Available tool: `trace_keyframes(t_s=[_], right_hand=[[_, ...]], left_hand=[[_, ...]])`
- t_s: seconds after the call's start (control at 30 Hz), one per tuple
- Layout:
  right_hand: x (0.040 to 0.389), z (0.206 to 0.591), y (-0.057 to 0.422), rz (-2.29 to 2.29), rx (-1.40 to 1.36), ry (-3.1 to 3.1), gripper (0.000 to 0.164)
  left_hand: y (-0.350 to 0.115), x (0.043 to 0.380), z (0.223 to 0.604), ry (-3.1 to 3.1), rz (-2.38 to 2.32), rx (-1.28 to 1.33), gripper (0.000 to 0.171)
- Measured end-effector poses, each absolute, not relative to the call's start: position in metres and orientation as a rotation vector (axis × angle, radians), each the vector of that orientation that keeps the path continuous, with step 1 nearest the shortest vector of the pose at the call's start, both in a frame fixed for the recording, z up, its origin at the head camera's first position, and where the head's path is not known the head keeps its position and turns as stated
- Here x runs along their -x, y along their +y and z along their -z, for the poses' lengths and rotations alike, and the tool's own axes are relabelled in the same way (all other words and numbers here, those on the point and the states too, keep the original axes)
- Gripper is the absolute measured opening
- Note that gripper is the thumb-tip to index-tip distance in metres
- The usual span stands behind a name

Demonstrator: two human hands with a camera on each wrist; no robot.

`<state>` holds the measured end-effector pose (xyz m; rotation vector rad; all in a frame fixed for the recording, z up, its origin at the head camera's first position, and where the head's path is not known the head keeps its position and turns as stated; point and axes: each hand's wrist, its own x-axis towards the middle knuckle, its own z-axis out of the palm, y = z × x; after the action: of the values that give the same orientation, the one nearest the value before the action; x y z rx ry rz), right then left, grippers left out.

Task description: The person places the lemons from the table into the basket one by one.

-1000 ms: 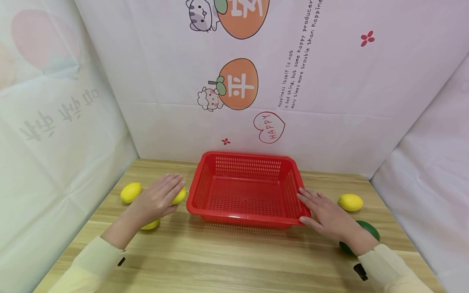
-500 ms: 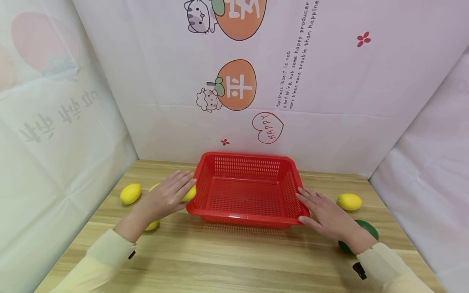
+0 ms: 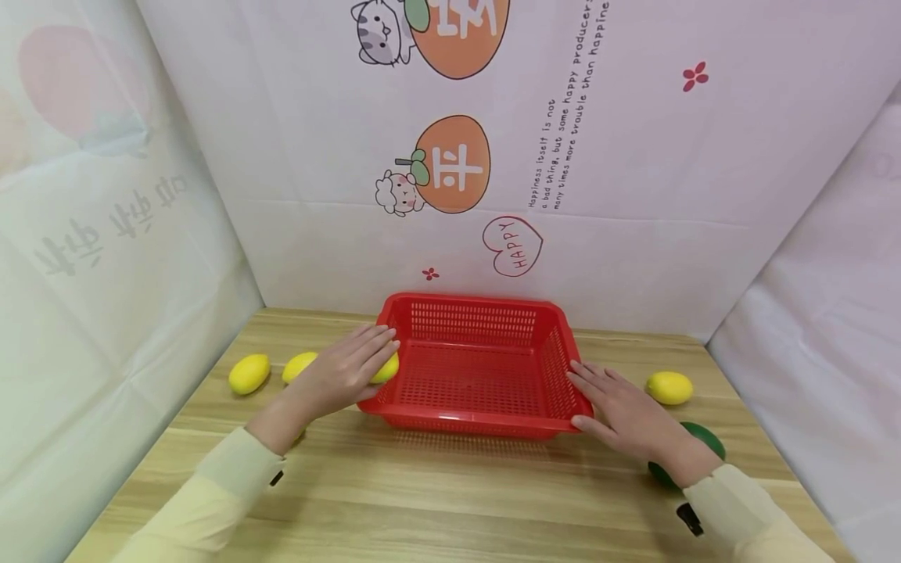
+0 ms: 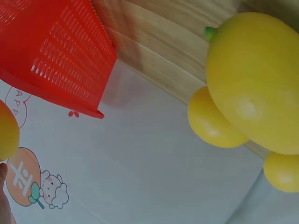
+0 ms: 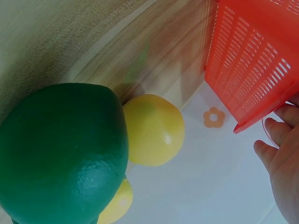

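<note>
My left hand (image 3: 345, 367) holds a lemon (image 3: 387, 369) from above, over the left rim of a red plastic basket (image 3: 464, 420). At the left wrist view's edge, part of that lemon (image 4: 7, 133) shows beside a fingertip. The basket's slotted bottom is bare. On its right rim rests my right hand (image 3: 626, 407), fingers extended across the edge and thumb at the front corner. Two lemons, one farther left (image 3: 249, 374) and one nearer (image 3: 299, 365), lie left of the basket; another is almost hidden under my left wrist.
Right of the basket lie a lemon (image 3: 669, 388) and a dark green fruit (image 3: 704, 440), partly behind my right wrist. The right wrist view shows a second yellow fruit (image 5: 117, 203) behind the green one. Printed cloth walls (image 3: 619, 266) enclose the wooden table (image 3: 450, 500).
My left hand has carried the lemon rightward, from beside the basket to over its left rim. A lemon it covered now shows behind it. My right hand stays on the rim.
</note>
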<state>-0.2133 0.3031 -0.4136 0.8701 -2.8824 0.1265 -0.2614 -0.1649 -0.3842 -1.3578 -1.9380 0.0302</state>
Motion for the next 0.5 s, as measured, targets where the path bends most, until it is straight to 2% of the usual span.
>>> trace_keyframes(t_s=[0.23, 0.5], right_hand=[[0.212, 0.413, 0.303, -0.104, -0.870, -2.879, 0.079], [0.213, 0.414, 0.302, -0.079, -0.886, -2.860, 0.079]], left_hand=[[-0.155, 0.270, 0.388, -1.976, -0.029, 1.382, 0.070], [-0.147, 0.274, 0.388, -1.974, -0.042, 1.385, 0.071]])
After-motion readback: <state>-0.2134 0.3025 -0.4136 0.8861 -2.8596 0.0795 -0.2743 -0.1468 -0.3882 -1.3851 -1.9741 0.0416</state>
